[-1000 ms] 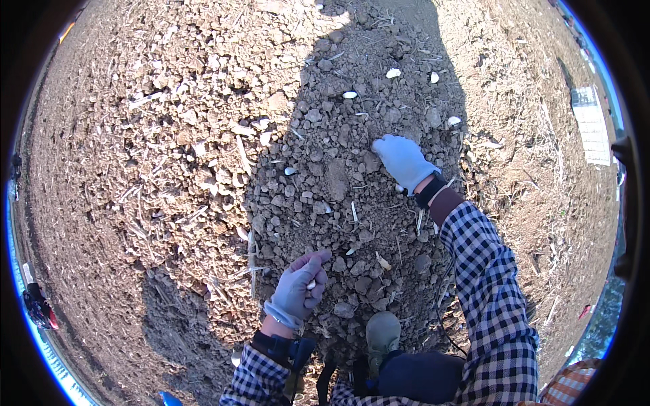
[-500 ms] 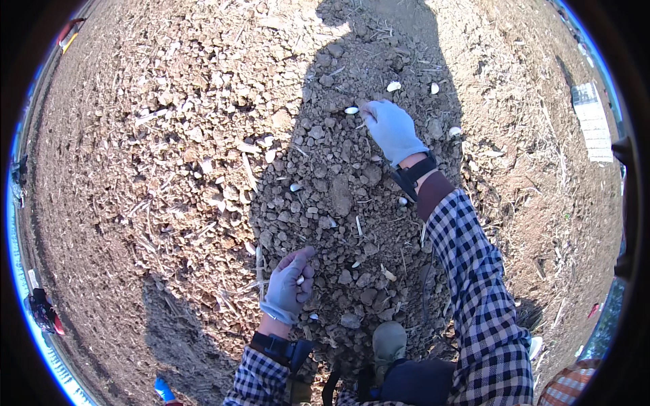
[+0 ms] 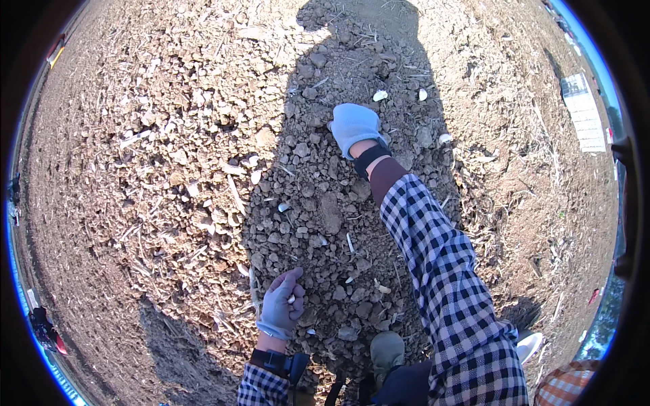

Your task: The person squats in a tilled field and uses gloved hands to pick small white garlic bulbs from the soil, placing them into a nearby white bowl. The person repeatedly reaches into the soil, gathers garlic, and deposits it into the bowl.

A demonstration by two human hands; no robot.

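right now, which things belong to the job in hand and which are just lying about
Job in hand:
pale-blue-gloved left hand holding a small whitish piece
pale-blue-gloved right hand over brown cloddy soil
similar whitish pieces on it

Apparently lying about:
dry straw-coloured stalks
flat white rectangular sheet

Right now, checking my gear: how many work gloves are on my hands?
2 work gloves: one on the left hand, low; one on the right hand, farther up.
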